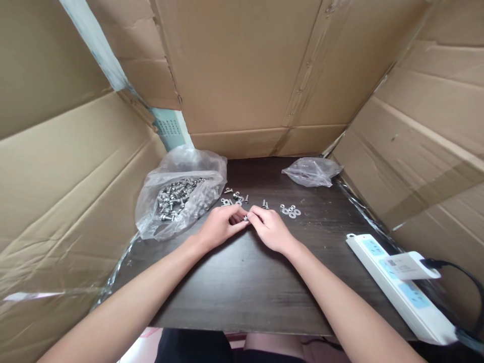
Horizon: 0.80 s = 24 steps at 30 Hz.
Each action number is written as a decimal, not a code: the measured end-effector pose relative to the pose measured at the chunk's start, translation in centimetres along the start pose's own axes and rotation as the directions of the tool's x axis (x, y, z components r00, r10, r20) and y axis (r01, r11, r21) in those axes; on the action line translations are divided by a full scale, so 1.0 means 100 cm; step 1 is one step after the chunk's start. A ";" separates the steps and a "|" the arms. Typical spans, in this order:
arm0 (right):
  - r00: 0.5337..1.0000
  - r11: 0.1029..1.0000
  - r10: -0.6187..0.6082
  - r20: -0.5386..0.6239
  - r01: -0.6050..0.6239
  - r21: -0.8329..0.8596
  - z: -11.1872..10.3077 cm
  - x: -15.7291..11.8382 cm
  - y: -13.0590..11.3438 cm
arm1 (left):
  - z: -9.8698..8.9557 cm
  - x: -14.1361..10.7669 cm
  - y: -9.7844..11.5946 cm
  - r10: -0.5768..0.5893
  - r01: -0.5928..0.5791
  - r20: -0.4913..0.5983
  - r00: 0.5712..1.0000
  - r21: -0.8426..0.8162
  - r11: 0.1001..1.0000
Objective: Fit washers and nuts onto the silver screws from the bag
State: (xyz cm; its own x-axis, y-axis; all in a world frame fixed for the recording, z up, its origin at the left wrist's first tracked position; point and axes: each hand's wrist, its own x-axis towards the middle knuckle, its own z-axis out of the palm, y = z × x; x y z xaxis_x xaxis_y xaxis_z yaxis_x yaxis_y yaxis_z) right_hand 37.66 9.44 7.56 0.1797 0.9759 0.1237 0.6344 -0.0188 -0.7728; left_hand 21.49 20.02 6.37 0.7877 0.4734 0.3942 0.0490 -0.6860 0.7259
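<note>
My left hand (223,226) and my right hand (270,228) meet over the middle of the dark table. Between their fingertips is a small metal bolt (245,218), held from both sides; whether a nut or washer sits on it is too small to tell. Just beyond my left fingers lie loose bolts, nuts and washers (226,201). A pair of bolts (264,204) rests behind my right hand. To the right of that hand is a little group of flat washers and nuts (291,212).
An open plastic bag (147,201) full of bolts stands at the left. Farther back on the right lies a crumpled clear bag (313,171). A white power strip (401,287) with a plugged-in adapter (412,265) runs along the right edge. Cardboard walls (249,65) enclose the dark table (242,287).
</note>
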 end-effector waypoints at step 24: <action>1.000 0.999 0.009 -0.016 -0.008 0.052 0.000 0.000 0.000 | 0.000 0.002 0.001 -0.016 0.015 -0.026 1.000 -0.035 0.999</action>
State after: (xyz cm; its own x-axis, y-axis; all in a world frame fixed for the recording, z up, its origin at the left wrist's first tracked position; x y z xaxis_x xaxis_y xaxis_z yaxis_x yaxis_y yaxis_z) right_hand 37.65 9.46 7.61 0.1974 0.9721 0.1263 0.5930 -0.0158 -0.8050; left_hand 21.66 20.02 6.55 0.7703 0.4986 0.3975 0.0391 -0.6591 0.7510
